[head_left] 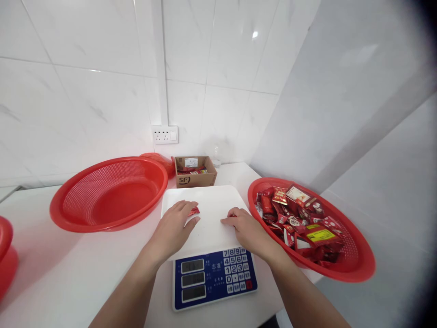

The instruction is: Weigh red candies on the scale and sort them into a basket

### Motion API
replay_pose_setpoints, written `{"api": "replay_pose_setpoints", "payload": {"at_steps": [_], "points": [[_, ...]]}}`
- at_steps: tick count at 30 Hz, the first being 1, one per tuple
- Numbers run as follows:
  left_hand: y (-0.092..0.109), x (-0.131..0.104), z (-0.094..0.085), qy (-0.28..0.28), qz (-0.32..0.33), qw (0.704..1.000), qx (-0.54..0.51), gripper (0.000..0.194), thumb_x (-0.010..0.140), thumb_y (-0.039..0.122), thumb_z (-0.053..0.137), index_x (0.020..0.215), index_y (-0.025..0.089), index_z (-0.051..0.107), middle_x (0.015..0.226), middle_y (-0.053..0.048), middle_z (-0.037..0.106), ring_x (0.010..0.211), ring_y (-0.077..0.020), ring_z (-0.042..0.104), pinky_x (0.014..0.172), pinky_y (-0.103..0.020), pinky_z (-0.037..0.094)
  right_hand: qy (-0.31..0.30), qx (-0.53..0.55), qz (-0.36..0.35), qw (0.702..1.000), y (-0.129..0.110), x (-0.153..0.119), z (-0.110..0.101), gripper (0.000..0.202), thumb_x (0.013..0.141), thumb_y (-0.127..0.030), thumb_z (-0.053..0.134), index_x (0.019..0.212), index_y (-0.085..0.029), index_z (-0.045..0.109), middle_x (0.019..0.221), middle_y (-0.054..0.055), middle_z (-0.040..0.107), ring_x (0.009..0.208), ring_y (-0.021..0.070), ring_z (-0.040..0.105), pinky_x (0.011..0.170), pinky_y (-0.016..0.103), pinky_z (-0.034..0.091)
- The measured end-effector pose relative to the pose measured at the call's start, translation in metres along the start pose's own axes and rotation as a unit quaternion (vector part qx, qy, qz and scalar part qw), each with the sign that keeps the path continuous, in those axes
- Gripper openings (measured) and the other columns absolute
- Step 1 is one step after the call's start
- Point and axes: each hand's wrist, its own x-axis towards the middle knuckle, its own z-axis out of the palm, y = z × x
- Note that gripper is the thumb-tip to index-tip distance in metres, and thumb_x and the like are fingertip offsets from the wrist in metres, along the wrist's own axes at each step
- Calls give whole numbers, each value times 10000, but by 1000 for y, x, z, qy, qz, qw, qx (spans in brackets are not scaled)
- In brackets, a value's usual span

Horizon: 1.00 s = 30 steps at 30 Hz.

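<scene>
A weighing scale with a white tray (211,237) and a blue keypad panel (215,279) stands in front of me. Over the tray's left part, my left hand (175,225) has its fingers curled on a small red packet (194,210), partly covered by them; the thumb sits just below. My right hand (244,228) is at the tray's right side, thumb and fingers drawn together. What those fingers hold, if anything, is hidden. Close to the right hand, a red plastic basket (363,262) carries a heap of red-wrapped snack packets (293,221).
Left of the scale sits a big red perforated basket (73,196), with part of another red basket (5,241) at the frame's edge. Behind the tray are a small cardboard box (201,181) of packets, a red bag (162,161) and a clear plastic container (216,157).
</scene>
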Motion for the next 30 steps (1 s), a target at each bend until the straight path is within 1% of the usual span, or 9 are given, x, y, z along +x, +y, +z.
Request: {"api": "replay_pose_setpoints", "payload": {"at_steps": [6,10,12,15,19,23,30], "points": [[-1,0,2,2,2,1000,4,274,958,274,468,1189,208,600,1224,-102,658,1171,-282,588,976,-465,487,3,6,4,1000,7,-6,-1,523,843,24,405,1190,-204,723,1171,106,653,1062,236,587,922,331,453],[-1,-1,1,-1,3,1000,5,278,963,278,464,1194,205,600,1220,-105,662,1174,-281,590,974,-458,490,10,-7,12,1000,8,-7,-4,546,824,42,388,1214,-168,708,1170,127,658,1061,252,589,932,356,449],[-1,-1,1,-3,3,1000,5,277,963,280,467,1192,202,601,1223,-107,661,1177,-282,589,974,-458,489,10,-12,17,1000,8,-7,-5,550,826,45,381,1213,-169,708,1163,124,661,1053,250,590,929,358,451],[-2,-1,2,-2,6,1000,5,282,962,279,469,1198,197,600,1233,-111,659,1185,-286,584,974,-459,488,8,-18,19,1000,4,-8,-5,565,829,47,372,1235,-179,694,1178,124,654,1060,251,585,925,363,452],[-3,0,3,-7,11,1000,4,281,963,278,474,1198,191,602,1221,-111,661,1192,-284,574,989,-461,477,-1,-18,2,1000,-7,-6,-5,601,820,51,378,1299,-190,650,1220,120,630,1105,253,562,935,348,442],[-3,0,2,-9,13,1000,3,275,962,279,480,1189,192,608,1211,-110,663,1197,-282,567,1002,-460,466,-13,-22,-5,1000,-15,-4,-6,590,815,44,399,1274,-207,671,1194,120,634,1099,268,559,888,343,453],[-2,0,2,-13,8,1000,-7,281,959,276,479,1197,191,601,1204,-112,665,1184,-286,571,995,-463,463,9,-5,-1,1000,-6,-4,-2,594,815,64,379,1247,-202,688,1177,118,629,1093,261,555,946,366,443]]}}
